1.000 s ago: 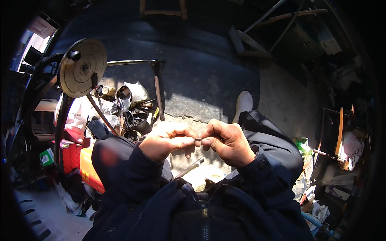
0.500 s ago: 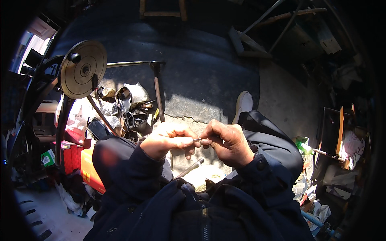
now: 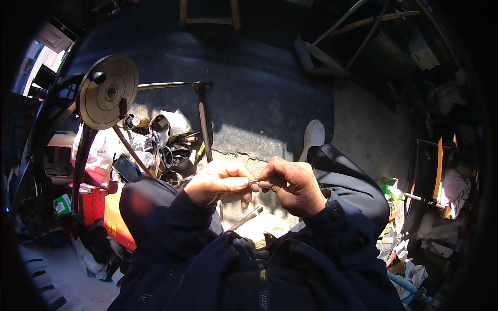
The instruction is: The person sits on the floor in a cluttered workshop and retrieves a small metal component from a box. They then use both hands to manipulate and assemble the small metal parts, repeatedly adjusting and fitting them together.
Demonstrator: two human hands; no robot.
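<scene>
Between my knees, my two hands meet fingertip to fingertip over a small thin metal piece point(image 3: 253, 181). My left hand point(image 3: 217, 182) pinches one end of it between thumb and forefinger, its other fingers curled below. The thumb and fingers of my right hand point(image 3: 294, 185) close on the other end. Only a short glint of the piece shows; its kind is too small to make out. Below the hands, a grey rod-like tool point(image 3: 246, 217) lies slanted over a brightly lit pale surface between my legs.
At left stands a metal frame with a round disc wheel point(image 3: 108, 92) and dark legs. Beneath it lie bags, cables, a phone-like dark slab point(image 3: 126, 170) and red and orange boxes point(image 3: 117, 218). A wooden stool point(image 3: 210, 20) stands far ahead; clutter fills the right side.
My hands stay pinched on the small metal piece, with only a slight shift of the left hand and its fingers. The surroundings look the same.
</scene>
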